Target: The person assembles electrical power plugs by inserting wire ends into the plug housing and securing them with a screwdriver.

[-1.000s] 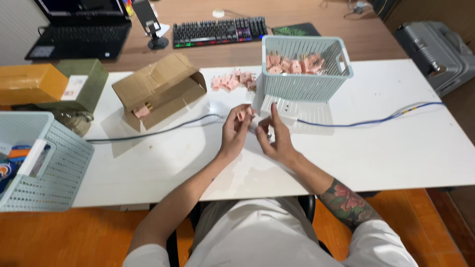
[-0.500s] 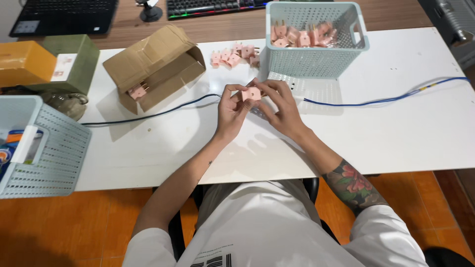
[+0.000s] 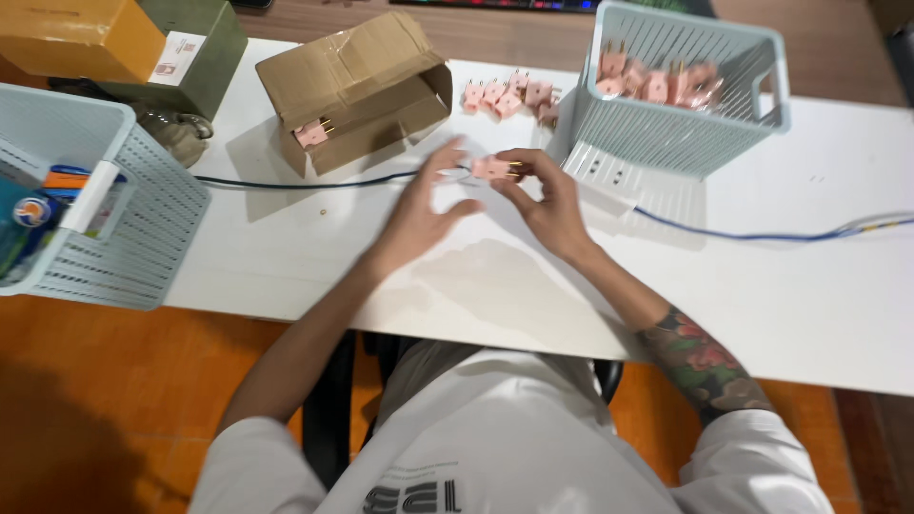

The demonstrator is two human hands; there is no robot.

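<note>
1. Between the fingertips of both hands, above the white table (image 3: pixel 286 257), sits a small pink plug (image 3: pixel 495 168) with thin metal prongs pointing right. The right hand (image 3: pixel 547 205) pinches it, thumb below and fingers over the top, so those fingers are clamped on the plug body.
2. The left hand (image 3: pixel 419 209) is blurred; its fingers look spread apart, with the tips just at the plug's left end. Whether they actually grip it I cannot tell.
3. Judging by its size, the plug is light, stiff moulded plastic, not fragile. The prongs are the narrow, slippery part, so the body's flat sides look like the best hold.
4. Just beyond the fingers lies a loose pile of pink plugs (image 3: pixel 509 95); to their right a pale blue basket (image 3: pixel 666 143) holds more.
5. Left of the fingers stands an open cardboard box (image 3: pixel 357 86). A dark cable (image 3: pixel 305 184) runs toward the hands, and a blue cable (image 3: pixel 762 235) trails off right.
6. The table is smooth and matt, over an orange floor (image 3: pixel 114 400).
</note>
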